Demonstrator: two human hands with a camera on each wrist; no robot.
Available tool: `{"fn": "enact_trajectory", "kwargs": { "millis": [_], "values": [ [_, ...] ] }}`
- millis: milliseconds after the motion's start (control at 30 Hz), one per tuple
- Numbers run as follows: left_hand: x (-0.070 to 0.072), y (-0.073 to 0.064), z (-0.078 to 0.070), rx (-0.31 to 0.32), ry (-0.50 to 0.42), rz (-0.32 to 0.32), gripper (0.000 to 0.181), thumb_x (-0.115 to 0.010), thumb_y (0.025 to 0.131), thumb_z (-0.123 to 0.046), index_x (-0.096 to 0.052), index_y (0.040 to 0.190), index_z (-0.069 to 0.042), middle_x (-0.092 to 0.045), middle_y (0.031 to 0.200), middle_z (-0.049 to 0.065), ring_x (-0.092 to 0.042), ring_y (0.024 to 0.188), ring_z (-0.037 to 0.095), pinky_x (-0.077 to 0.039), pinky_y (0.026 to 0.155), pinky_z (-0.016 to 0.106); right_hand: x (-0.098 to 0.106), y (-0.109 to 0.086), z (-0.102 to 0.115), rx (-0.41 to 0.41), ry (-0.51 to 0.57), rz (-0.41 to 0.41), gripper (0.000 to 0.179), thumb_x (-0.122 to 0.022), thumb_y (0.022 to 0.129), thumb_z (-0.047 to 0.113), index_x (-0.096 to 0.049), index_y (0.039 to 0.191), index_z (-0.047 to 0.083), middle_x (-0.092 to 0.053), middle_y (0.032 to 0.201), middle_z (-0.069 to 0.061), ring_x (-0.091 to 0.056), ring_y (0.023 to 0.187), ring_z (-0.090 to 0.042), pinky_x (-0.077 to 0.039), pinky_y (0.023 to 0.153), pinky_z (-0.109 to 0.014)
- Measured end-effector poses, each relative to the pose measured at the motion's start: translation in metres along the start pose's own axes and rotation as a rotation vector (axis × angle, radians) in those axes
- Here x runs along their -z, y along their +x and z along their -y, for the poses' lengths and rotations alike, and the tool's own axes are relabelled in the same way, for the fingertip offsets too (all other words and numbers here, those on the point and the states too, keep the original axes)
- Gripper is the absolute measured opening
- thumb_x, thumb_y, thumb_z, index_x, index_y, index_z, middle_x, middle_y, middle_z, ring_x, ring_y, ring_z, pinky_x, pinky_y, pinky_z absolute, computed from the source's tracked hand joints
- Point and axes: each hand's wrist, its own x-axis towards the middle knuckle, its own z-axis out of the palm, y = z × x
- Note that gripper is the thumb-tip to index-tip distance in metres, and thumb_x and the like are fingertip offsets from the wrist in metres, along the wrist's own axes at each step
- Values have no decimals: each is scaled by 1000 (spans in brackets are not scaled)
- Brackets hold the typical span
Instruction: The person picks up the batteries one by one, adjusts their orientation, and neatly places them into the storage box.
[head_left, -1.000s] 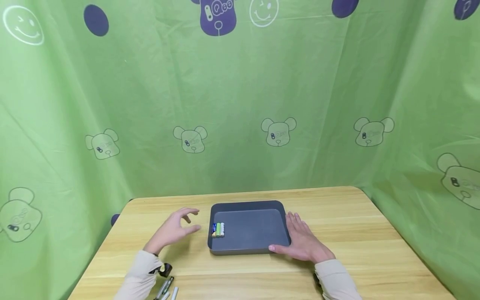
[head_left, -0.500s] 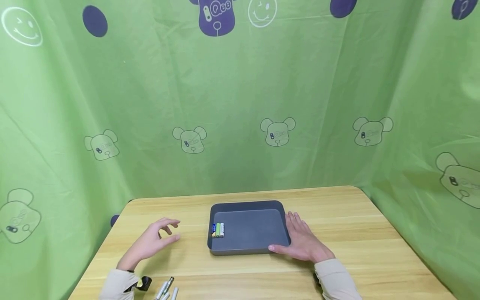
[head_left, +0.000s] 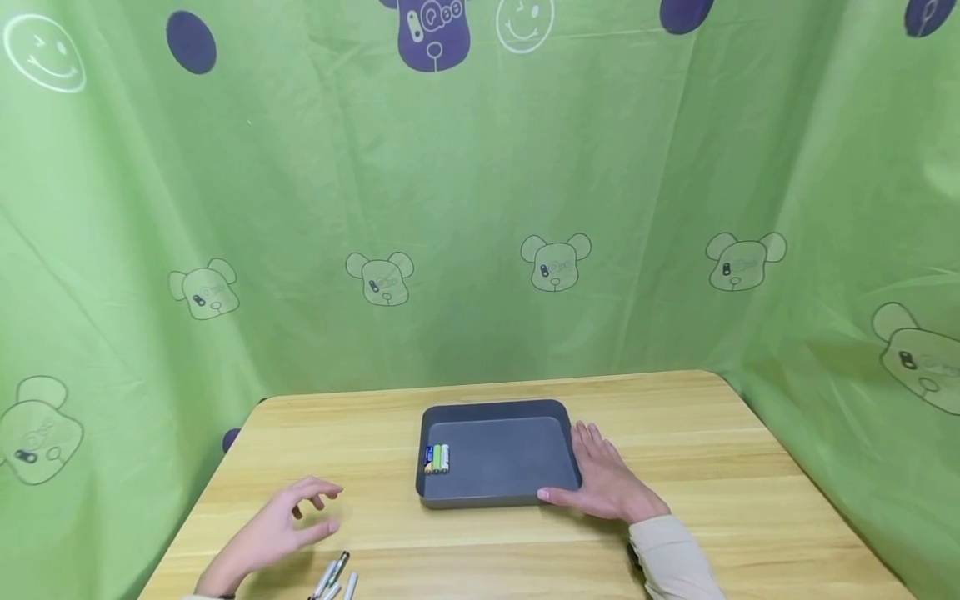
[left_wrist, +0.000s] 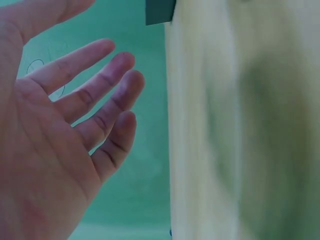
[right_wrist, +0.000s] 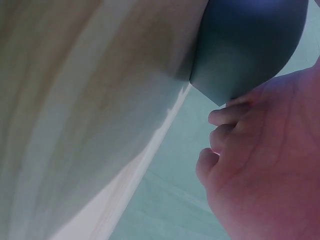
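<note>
A dark grey rectangular tray (head_left: 502,458) lies on the wooden table. At its left end, three batteries (head_left: 437,459) lie side by side, one blue, one green and one white. My right hand (head_left: 609,485) rests against the tray's right end, fingers straight along the side and thumb on the near edge; the right wrist view shows its palm beside the tray corner (right_wrist: 240,50). My left hand (head_left: 273,527) hovers left of the tray, holding nothing, its fingers (left_wrist: 107,107) loosely bent and apart. Just right of and below it lie several slim white and dark cylinders (head_left: 332,579), partly cut off.
The pale wooden table (head_left: 712,467) extends on both sides of the tray, with rounded far corners. Behind and beside it hangs a green curtain (head_left: 465,333) printed with bear heads.
My left hand has drawn back from beside the tray, moving left and toward the near edge, close to the slim cylinders. The right hand and the tray have stayed in place.
</note>
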Motion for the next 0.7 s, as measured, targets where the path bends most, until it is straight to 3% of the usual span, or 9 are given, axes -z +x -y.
{"fn": "enact_trajectory", "kwargs": {
  "millis": [100, 267, 433, 700],
  "values": [
    [-5, -11, 1, -19, 4, 14, 48, -79, 90, -36, -68, 127, -9, -70, 120, 4, -63, 97, 13, -49, 74, 25, -1, 0, 0, -2, -3, -4, 132, -65, 80, 80, -13, 159, -12, -11, 169, -33, -10, 158, -51, -14, 127, -64],
    [-8, -22, -10, -37, 24, 62, 50, -81, 88, -40, -68, 127, -12, -69, 118, -1, -62, 99, 12, -53, 80, 29, -2, 0, 0, -4, 0, -6, 132, -64, 80, 80, -12, 159, -12, -10, 169, -33, -10, 158, -51, -13, 127, -64],
    [-14, -27, -19, 35, 72, 144, 55, -83, 82, -51, -68, 125, -21, -67, 122, -9, -60, 108, 8, -54, 94, 34, -3, 0, 0, -9, 4, -3, 132, -65, 80, 80, -12, 160, -11, -10, 169, -32, -9, 158, -50, -13, 127, -64],
    [-24, -21, -20, 114, 3, 325, 52, -84, 78, -56, -71, 120, -30, -66, 119, -13, -55, 103, 3, -49, 86, 24, -2, 0, 0, -6, 1, 0, 132, -64, 80, 80, -11, 160, -11, -9, 169, -32, -9, 158, -51, -12, 127, -64]
  ]
}}
